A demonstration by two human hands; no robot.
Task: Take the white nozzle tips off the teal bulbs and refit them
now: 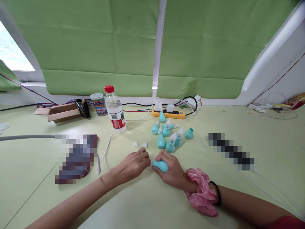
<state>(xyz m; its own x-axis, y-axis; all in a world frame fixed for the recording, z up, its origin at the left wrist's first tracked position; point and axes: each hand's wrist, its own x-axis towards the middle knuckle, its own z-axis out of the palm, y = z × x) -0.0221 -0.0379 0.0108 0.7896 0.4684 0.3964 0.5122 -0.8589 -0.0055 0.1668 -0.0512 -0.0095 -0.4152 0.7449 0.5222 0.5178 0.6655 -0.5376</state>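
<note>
Right grip (173,171) is wrapped firmly around a turquoise bulb (160,165), which is held sideways low over the bench (133,203) with one end facing the left grip (135,163). On that side the fingers are curled together beside a pale sliver (151,163); I cannot tell whether they pinch it. Just beyond the left grip lie two small whitish tips (135,144). Ahead of the right grip is a loose cluster of similar bulbs (161,142), several fitted with translucent tips (172,137); an open-necked bulb (189,134) sits at its right edge. Past the cluster lies an orange power strip (168,114). Beyond the left grip, over to its left, stands a red-capped bottle (115,111). Behind the right grip, a crinkled pink band (201,192) circles the wrist.
</note>
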